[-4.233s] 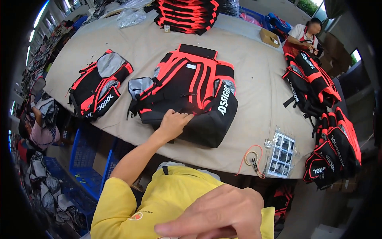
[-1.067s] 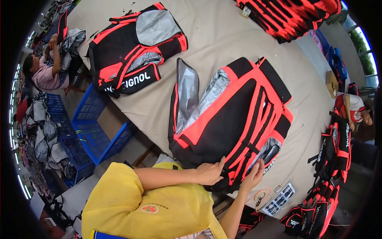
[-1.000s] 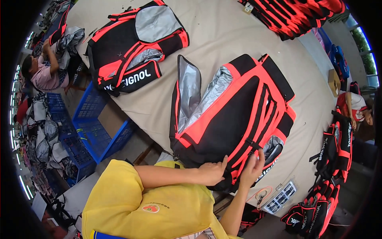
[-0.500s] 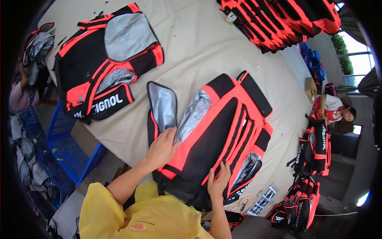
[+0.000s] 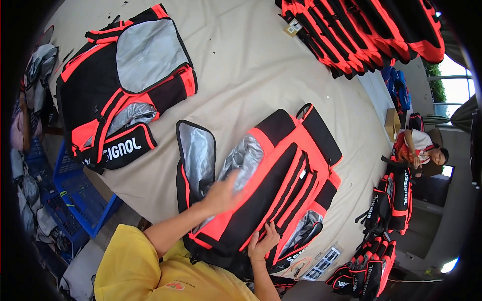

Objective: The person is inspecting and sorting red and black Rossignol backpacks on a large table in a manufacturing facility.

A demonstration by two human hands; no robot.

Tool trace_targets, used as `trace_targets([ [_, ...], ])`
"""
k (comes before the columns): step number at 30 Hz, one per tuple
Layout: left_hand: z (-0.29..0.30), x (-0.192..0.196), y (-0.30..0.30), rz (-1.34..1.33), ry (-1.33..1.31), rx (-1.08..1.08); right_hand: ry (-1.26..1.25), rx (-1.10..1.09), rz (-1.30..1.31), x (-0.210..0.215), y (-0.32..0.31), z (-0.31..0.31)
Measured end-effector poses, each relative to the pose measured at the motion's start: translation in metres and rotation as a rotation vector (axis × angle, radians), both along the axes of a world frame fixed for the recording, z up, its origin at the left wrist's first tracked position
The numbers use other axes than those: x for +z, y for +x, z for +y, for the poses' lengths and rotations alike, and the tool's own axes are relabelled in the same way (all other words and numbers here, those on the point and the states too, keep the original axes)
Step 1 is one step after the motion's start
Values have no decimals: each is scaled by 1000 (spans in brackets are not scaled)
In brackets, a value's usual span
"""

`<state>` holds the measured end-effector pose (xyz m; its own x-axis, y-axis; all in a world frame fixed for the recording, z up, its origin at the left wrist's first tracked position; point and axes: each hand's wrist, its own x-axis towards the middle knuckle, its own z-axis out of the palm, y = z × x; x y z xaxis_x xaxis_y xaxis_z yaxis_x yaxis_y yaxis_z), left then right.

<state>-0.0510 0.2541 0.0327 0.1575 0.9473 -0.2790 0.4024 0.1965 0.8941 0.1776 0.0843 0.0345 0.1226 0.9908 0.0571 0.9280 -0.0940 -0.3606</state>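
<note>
The bag lies at the table's near edge, side flap open, silver lining showing — unfastened as yet. The right hand rests on it, fingers loosely spread; the left hand blurs over the lining — grip unclear — where earlier it touched the flap's base. Beyond, by the left edge: a second bag, also open.

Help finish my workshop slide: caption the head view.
Red and black backpack on a table: left hand, blurred, by its silver-lined opening; right hand by its straps.
</note>
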Motion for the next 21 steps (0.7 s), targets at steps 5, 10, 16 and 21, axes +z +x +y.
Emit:
trace_targets([
  [5, -21, 42, 60, 68, 381, -577, -1, -6, 23, -20, 8, -1],
  [10, -37, 15, 85, 94, 333, -694, -110, 0, -45, -31, 15, -7],
  [16, -35, 11, 84, 171, 329, -754, -3, -22, -18, -28, 6, -2],
  [21, -44, 7, 75, 155, 314, -638, 33, 22, 16, -34, 2, -1],
])
